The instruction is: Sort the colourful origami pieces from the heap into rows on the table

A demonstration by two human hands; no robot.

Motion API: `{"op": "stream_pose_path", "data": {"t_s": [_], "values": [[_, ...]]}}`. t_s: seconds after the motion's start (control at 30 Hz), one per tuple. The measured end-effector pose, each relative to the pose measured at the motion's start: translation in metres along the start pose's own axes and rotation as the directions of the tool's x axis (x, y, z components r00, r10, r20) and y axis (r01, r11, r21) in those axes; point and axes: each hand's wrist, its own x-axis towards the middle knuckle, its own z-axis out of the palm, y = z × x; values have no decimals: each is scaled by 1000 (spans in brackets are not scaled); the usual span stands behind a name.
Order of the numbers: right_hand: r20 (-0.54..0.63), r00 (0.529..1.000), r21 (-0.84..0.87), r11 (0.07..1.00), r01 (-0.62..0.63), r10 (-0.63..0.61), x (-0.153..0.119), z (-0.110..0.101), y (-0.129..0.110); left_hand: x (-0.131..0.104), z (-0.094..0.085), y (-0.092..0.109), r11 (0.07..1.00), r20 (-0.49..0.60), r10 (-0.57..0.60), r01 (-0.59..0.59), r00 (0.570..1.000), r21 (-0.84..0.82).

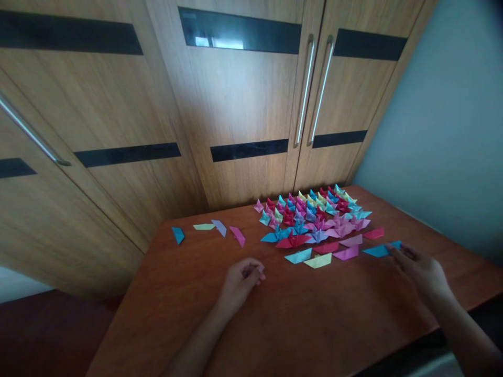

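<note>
My right hand [418,267] is at the right, its fingers closed on the right end of a blue folded paper [376,251]. My left hand [244,277] rests near the middle of the wooden table with its fingers curled; nothing shows in them. Between the hands lie flat folded papers, among them a light blue one [298,256], a pale yellow one [318,261] and a magenta one [346,253]. Behind these, several rows of colourful paper cranes [291,240] stand close together.
Four-sided folded papers lie at the table's back left, including a blue one [178,235] and a pink one [237,236]. A wooden wardrobe [243,94] rises behind the table [173,309]. A pale wall [440,157] borders the right side.
</note>
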Motion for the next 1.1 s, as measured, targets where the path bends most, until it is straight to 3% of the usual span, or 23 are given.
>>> {"op": "stream_pose_path", "data": {"t_s": [0.1,0.3,0.47,0.7,0.93,1.07,1.1], "values": [[130,988,-118,991,-66,81,19,0,12,1,-2,-4,1000,-3,-1,1,1000,-12],[118,990,-466,884,-14,79,20,15,8,-1,-1,-8,1000,16,19,-19,1000,6],[85,996,-521,853,45,-1,19,23,8,-1,0,-7,999,16,11,-11,1000,30],[78,994,-581,813,-20,80,21,26,2,-2,1,-7,999,19,16,-16,1000,35],[-12,998,-482,875,44,-57,7,20,-7,-1,1,-3,1000,32,1,-1,999,-10],[38,972,-270,934,234,-233,-31,36,-46,8,-17,8,988,3,-66,66,998,-140],[119,951,-182,936,303,-285,-44,44,-61,11,-26,9,987,-43,-68,61,997,-148]]}}
